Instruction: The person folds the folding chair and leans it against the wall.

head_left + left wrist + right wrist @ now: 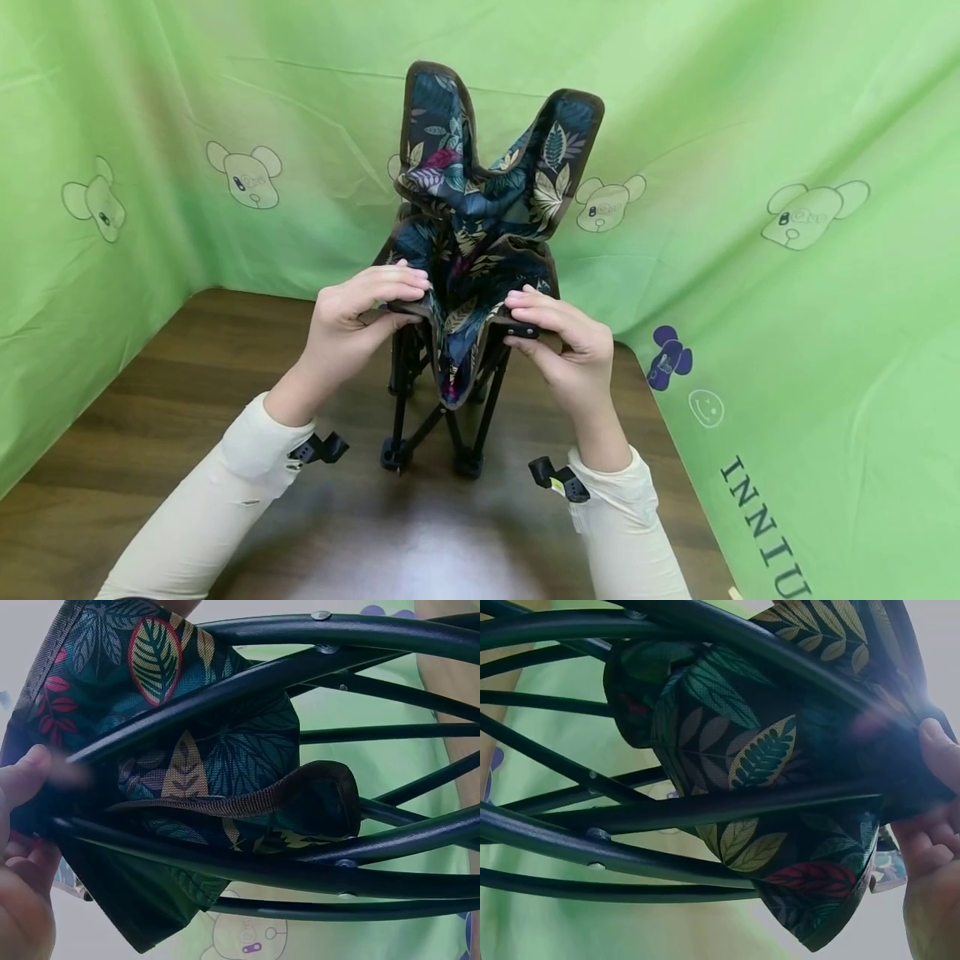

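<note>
A small folding chair (480,200) with dark leaf-printed fabric and black tube legs (491,408) stands upright in the middle of the head view. It is partly folded, its seat cloth sagging in a deep V between the front corners. My left hand (356,308) pinches the left front seat corner, fingers above and thumb below. On the opposite corner, my right hand (573,342) grips the same way around a black plastic end piece (522,331). Both wrist views show the crossed tubes and hanging seat fabric (247,750) from beneath; some of the fingers are hidden there.
The chair's feet (468,462) rest on a brown wood-grain tabletop (150,442). Green cloth (322,75) printed with mouse heads hangs behind and at both sides, close to the chair back. A small black camera is strapped to each wrist.
</note>
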Tool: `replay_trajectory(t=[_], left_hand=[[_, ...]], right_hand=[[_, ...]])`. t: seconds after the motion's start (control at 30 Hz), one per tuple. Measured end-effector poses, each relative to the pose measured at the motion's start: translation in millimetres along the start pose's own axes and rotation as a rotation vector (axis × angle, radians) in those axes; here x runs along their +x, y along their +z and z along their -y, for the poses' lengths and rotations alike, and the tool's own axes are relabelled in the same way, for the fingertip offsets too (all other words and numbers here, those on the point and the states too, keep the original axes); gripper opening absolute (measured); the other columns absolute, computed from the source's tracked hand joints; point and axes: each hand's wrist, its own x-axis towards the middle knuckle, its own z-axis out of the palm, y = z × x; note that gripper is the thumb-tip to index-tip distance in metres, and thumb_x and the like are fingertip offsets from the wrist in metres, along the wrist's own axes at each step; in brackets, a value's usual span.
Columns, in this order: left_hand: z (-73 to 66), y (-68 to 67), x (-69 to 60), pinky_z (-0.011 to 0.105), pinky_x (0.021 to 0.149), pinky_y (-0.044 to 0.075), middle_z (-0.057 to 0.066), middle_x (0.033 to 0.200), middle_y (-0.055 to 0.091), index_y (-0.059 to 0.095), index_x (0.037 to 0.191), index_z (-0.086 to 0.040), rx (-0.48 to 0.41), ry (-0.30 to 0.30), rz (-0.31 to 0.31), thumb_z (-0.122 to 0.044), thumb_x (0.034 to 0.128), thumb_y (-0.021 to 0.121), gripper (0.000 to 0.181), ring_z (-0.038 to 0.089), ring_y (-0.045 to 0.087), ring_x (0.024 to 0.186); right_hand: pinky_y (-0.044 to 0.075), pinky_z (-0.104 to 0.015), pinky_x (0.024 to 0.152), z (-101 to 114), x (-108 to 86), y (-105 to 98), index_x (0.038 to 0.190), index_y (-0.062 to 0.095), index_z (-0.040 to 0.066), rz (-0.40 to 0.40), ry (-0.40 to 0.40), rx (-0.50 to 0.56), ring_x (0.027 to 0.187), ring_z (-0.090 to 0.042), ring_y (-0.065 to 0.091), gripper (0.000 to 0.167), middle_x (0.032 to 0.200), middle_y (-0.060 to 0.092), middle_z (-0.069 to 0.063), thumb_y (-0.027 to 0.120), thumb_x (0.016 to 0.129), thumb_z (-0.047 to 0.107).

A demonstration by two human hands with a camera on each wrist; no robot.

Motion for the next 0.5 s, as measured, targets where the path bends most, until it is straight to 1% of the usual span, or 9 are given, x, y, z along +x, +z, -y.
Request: replay_trajectory(t=[0.1,0.23,0.3,0.5], left_hand=[[-2.1,-0.9,2.9,0.062,0.109,0.044,0.021,0.11,0.074,0.075,0.104,0.005,-0.026,-0.001,0.004,0.026,0.0715,0.077,0.038,0.031,0.068,0.116],[-5.9,0.0,6.2,0.061,0.11,0.044,0.022,0.11,0.074,0.075,0.104,0.006,-0.043,0.001,0.009,0.026,0.0716,0.077,0.038,0.032,0.068,0.116],[-7.8,1.0,7.7,0.06,0.11,0.045,0.021,0.111,0.074,0.075,0.104,0.005,-0.038,0.001,0.009,0.025,0.0718,0.077,0.038,0.031,0.068,0.116],[-8.0,1.8,10.8,0.058,0.11,0.046,0.019,0.111,0.075,0.076,0.104,0.004,-0.009,0.006,0.008,0.023,0.0733,0.078,0.036,0.031,0.068,0.116]], right_hand=[[0.048,-0.056,0.108,3,4.0,0,0.099,0.075,-0.012,0.016,-0.001,0.008,0.113,-0.033,0.071,0.025,0.111,0.075,-0.024,0.084,0.076,-0.01],[0.046,-0.058,0.109,7,7.5,1,0.1,0.075,-0.012,0.034,-0.001,0.029,0.113,-0.034,0.071,0.024,0.11,0.075,-0.024,0.084,0.077,-0.01],[0.045,-0.058,0.109,9,9.0,1,0.1,0.075,-0.012,0.041,-0.001,0.029,0.113,-0.034,0.07,0.025,0.11,0.074,-0.025,0.083,0.077,-0.011],[0.046,-0.058,0.108,10,13.3,4,0.1,0.075,-0.011,0.05,0.001,-0.008,0.114,-0.035,0.07,0.027,0.111,0.074,-0.025,0.083,0.075,-0.015]])
